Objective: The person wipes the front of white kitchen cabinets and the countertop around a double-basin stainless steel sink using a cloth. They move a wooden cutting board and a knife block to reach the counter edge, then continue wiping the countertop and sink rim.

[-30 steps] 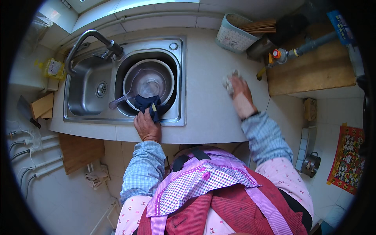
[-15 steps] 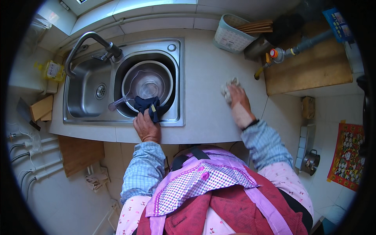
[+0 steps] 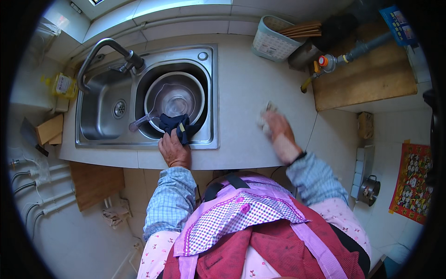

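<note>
My right hand (image 3: 281, 129) presses a crumpled whitish rag (image 3: 266, 114) onto the pale countertop (image 3: 240, 102), right of the sink; motion blurs both slightly. At the sink's front rim, my left hand (image 3: 173, 149) has its fingers curled against a bunched dark blue cloth (image 3: 173, 123); the fingertips are partly hidden. That cloth hangs over the near edge of a round metal basin (image 3: 201, 97) in the right bowl of the steel sink (image 3: 213, 79). A clear plastic ladle (image 3: 140, 122) lies with its scoop inside the basin and its handle out to the left.
A curved faucet (image 3: 108, 43) rises behind the sink, with a yellow soap bottle (image 3: 64, 85) at left. A pale blue basket (image 3: 274, 44) stands at the back wall beside brown sticks. Farther right are a gas valve and pipe (image 3: 329, 63) and a wooden board (image 3: 371, 90).
My right hand has slid the rag a little to the left and nearer to me across the countertop. My left hand and the dark blue cloth stay in place.
</note>
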Tool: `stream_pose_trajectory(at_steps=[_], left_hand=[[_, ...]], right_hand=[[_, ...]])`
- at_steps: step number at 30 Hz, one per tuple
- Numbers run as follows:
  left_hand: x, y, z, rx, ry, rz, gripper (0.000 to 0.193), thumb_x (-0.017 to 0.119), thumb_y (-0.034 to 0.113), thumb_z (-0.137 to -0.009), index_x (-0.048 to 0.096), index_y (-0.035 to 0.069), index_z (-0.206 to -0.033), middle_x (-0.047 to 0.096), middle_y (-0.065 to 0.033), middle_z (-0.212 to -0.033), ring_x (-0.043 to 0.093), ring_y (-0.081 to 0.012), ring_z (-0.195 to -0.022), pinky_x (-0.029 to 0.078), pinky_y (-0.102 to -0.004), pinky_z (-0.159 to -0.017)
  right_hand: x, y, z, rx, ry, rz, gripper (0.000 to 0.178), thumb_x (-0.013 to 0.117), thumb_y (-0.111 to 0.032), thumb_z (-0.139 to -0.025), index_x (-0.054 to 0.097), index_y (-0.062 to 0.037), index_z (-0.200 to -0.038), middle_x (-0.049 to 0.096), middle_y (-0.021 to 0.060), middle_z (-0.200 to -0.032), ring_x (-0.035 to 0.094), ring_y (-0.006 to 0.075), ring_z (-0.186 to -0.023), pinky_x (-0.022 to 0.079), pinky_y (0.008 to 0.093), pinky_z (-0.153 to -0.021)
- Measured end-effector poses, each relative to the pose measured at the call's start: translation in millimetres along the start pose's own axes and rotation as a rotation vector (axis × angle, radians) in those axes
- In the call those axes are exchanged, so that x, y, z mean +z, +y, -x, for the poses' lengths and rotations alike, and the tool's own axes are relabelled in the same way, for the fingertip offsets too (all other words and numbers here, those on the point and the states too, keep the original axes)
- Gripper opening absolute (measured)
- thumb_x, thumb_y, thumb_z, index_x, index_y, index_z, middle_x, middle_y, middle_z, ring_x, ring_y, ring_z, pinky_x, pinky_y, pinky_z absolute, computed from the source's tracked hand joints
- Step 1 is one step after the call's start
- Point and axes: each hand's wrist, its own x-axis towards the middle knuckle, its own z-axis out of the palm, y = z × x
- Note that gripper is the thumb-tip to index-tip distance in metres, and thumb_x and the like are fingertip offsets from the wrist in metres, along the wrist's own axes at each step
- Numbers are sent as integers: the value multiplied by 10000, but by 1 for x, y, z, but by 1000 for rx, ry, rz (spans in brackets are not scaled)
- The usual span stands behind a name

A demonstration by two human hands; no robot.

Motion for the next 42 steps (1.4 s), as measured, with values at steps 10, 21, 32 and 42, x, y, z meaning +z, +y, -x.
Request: stream_pose_trajectory(at_steps=[10, 21, 32, 42], left_hand=[[-2, -1, 1, 49, 31, 31, 524, 702, 155, -821, 535, 48, -1306, 575, -229, -1198, 531, -392, -1203, 322, -543, -1105], [-7, 2, -2, 16, 6, 46, 556, 688, 112, -803, 513, 58, -1328, 566, -238, -1235, 520, -399, -1213, 314, -535, -1106], [-4, -1, 0, 88, 62, 8, 571, 727, 126, -800, 510, 60, -1324, 569, -238, -1220, 535, -398, -1201, 304, -541, -1115], [0, -2, -2, 35, 6, 16, 472, 684, 123, -860, 524, 97, -1303, 577, -195, -1177, 542, -379, -1173, 318, -525, -1098]], right_hand=[[2, 5, 4, -85, -237, 247, 609, 595, 47, -835, 493, -80, -1421, 414, 216, -1520, 356, 424, -1437, 300, 481, -1198], [99, 94, -268, -231, 124, 232, 509, 640, -48, -883, 548, -80, -1382, 499, 203, -1464, 426, 344, -1407, 348, 411, -1184], [78, 4, -150, -435, 7, 198, 485, 642, -111, -875, 580, -118, -1356, 558, 140, -1428, 465, 341, -1382, 330, 478, -1183], [21, -27, 96, -184, -148, 223, 411, 600, -118, -856, 626, -144, -1266, 614, 110, -1325, 540, 305, -1298, 381, 442, -1142]])
